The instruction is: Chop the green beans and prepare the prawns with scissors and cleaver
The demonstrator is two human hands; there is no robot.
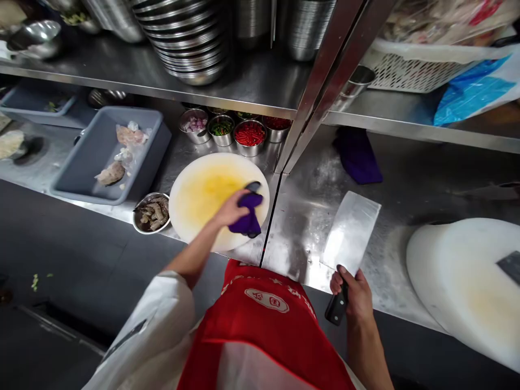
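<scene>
My left hand (232, 209) is closed around a bunched purple cloth (248, 216) with a dark edge, over the right side of a round white cutting board (195, 222). Yellow stains mark the middle of that board. In my right hand (352, 292) is a cleaver (352, 227), gripped by its black riveted handle. Its broad blade points away from me, above the steel counter. A small steel bowl of shrimp (152, 213) stands just left of the board.
A grey bin (109, 154) holding pale pieces of food stands at left. Behind the board are steel cups of red chillies (249, 135) and shallots (195, 124). A second purple cloth (359, 154) and another thick white board (467, 281) are at right. A steel shelf (244, 97) overhangs the counter.
</scene>
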